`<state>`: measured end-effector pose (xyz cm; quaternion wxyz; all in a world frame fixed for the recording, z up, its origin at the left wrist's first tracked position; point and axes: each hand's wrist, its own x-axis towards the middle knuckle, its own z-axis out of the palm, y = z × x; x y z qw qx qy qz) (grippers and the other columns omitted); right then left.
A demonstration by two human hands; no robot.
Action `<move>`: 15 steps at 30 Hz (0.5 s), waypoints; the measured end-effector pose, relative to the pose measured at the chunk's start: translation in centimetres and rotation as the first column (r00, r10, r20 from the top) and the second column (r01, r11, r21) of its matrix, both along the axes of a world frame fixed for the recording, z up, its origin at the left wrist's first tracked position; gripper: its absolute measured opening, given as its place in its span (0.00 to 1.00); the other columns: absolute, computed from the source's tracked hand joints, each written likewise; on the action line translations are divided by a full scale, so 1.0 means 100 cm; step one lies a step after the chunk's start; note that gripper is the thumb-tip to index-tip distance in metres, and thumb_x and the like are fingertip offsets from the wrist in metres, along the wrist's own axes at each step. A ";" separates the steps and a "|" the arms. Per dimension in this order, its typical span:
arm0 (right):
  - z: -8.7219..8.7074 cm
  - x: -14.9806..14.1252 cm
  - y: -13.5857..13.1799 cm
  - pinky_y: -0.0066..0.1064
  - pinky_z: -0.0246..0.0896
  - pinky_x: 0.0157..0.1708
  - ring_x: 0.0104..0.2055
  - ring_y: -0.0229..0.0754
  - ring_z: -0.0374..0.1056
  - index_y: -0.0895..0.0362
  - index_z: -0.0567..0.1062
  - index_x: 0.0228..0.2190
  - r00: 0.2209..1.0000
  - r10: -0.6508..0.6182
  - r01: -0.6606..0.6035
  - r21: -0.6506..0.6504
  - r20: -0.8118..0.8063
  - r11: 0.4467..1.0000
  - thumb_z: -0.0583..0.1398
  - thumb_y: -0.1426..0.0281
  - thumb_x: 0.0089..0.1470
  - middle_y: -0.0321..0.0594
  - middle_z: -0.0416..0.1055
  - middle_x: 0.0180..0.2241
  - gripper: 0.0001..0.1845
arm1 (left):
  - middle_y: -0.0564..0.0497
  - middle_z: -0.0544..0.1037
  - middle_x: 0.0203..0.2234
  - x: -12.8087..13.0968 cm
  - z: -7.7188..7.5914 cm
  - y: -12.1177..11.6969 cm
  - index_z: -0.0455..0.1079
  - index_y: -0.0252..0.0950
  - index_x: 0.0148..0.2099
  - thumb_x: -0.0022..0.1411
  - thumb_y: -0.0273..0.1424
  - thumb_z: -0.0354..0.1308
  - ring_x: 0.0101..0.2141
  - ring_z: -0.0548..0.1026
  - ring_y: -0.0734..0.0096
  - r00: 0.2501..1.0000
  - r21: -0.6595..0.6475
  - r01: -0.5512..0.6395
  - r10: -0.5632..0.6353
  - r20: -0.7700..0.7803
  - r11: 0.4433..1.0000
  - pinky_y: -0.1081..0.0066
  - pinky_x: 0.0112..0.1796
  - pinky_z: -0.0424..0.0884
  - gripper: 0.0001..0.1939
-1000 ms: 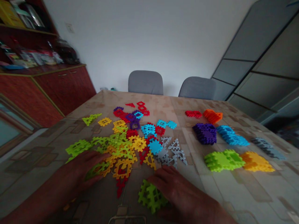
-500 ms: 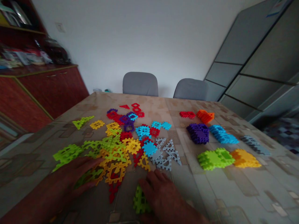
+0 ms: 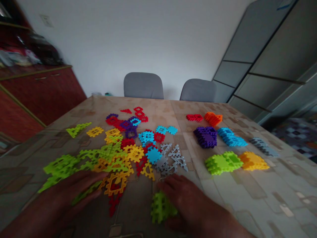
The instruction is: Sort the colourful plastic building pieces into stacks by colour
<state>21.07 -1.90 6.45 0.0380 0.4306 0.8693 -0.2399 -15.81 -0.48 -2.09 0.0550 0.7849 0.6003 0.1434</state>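
Note:
A scatter of flat plastic interlocking pieces [image 3: 128, 148], green, yellow, red, blue, purple and grey, covers the left half of the table [image 3: 247, 198]. My left hand [image 3: 71, 191] lies flat with its fingers stretched over green and yellow pieces at the pile's near edge. My right hand [image 3: 188, 201] is curled around a stack of lime green pieces [image 3: 160, 207] near the front of the table. Sorted stacks stand on the right: red [image 3: 194, 117], orange [image 3: 213, 118], purple [image 3: 206, 136], blue [image 3: 231, 137], grey [image 3: 264, 146], lime green [image 3: 223, 162] and yellow [image 3: 253, 161].
Two grey chairs [image 3: 143, 85] stand at the table's far side against a white wall. A red-brown cabinet [image 3: 37, 92] with cluttered shelves is on the left. Grey cupboard doors [image 3: 272, 59] line the right.
The view has swung to the right, so everything sits further left in the picture. My right hand has shifted with the green stack, which now shows more at its left side.

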 end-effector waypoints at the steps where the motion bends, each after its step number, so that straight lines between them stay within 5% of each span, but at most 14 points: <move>1: 0.003 0.003 0.001 0.43 0.63 0.56 0.55 0.55 0.67 0.60 0.72 0.56 1.000 -0.029 0.029 -0.009 -0.013 1.000 0.72 0.66 0.50 0.49 0.73 0.53 0.33 | 0.60 0.79 0.55 -0.001 0.000 0.000 0.75 0.59 0.57 0.69 0.54 0.48 0.54 0.77 0.54 0.999 -0.025 0.042 -0.042 -0.002 0.999 0.63 0.56 0.71 0.22; 7: 0.004 0.007 0.002 0.48 0.64 0.55 0.54 0.57 0.67 0.60 0.75 0.53 0.997 -0.073 0.073 0.023 -0.015 0.997 0.71 0.68 0.50 0.50 0.73 0.52 0.29 | 0.59 0.77 0.58 -0.006 0.004 0.000 0.73 0.58 0.60 0.70 0.48 0.52 0.57 0.75 0.53 0.996 -0.092 0.088 -0.087 0.018 0.992 0.61 0.59 0.69 0.20; 15: -0.016 -0.012 -0.007 0.49 0.63 0.57 0.55 0.59 0.68 0.59 0.70 0.59 0.999 -0.006 0.005 0.023 0.038 1.000 0.73 0.65 0.47 0.51 0.72 0.54 0.39 | 0.57 0.78 0.57 -0.005 0.003 0.000 0.75 0.55 0.59 0.68 0.48 0.54 0.55 0.77 0.54 0.996 -0.078 0.081 -0.077 0.043 0.994 0.61 0.57 0.71 0.20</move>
